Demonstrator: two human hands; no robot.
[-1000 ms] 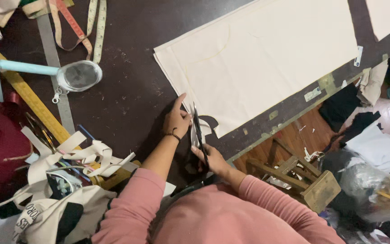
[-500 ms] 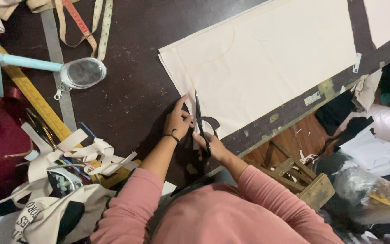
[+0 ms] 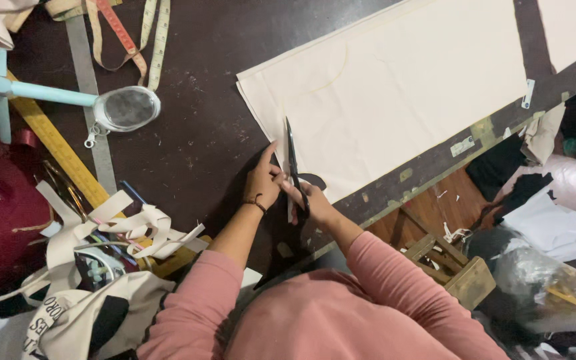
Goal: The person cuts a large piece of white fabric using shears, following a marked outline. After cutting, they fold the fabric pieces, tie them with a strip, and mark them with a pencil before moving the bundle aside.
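Right hand (image 3: 311,200) grips the black scissors (image 3: 293,160), blades pointing to twelve o'clock along the cream fabric's (image 3: 395,93) left edge; left hand (image 3: 261,183) presses flat on the dark bench (image 3: 195,133) just beside it

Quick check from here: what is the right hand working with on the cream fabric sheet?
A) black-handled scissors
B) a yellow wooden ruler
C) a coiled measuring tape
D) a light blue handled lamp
A: the right hand grips black-handled scissors, whose blades lie along the near left edge of the cream fabric sheet on the dark table, with the left hand pressing beside them.
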